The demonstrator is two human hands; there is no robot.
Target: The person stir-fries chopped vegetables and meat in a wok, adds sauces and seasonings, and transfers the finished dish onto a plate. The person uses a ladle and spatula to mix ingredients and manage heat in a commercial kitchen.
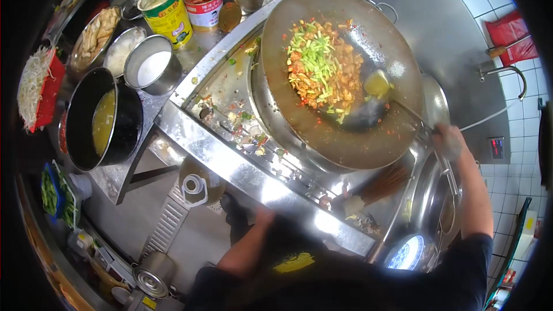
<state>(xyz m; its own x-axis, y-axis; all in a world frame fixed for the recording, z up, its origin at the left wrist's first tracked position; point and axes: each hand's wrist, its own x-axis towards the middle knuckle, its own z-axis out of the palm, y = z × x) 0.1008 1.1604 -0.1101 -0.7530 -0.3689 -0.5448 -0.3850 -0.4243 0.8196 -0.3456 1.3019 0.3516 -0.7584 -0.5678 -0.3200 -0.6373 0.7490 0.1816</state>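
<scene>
A large steel wok (354, 151) sits on the range, holding browned food pieces (345, 67) with red bits and pale green chopped vegetable (317, 58) on top. My right hand (449, 140), slightly blurred, is closed around the handle of a ladle (379, 84) at the wok's right rim. The ladle's bowl lies in the wok, to the right of the food, with a yellowish look. My left hand (264, 216) is low by the front edge of the steel counter, near my body; its fingers are blurred and dark, so whether it holds anything is unclear.
Left of the range stand a black pot (134, 125) of yellow liquid, a steel pot (173, 69) with white contents, and open cans (168, 21). Food scraps litter the range top (242, 127). A brush (384, 185) lies below the wok; a faucet (514, 69) is at right.
</scene>
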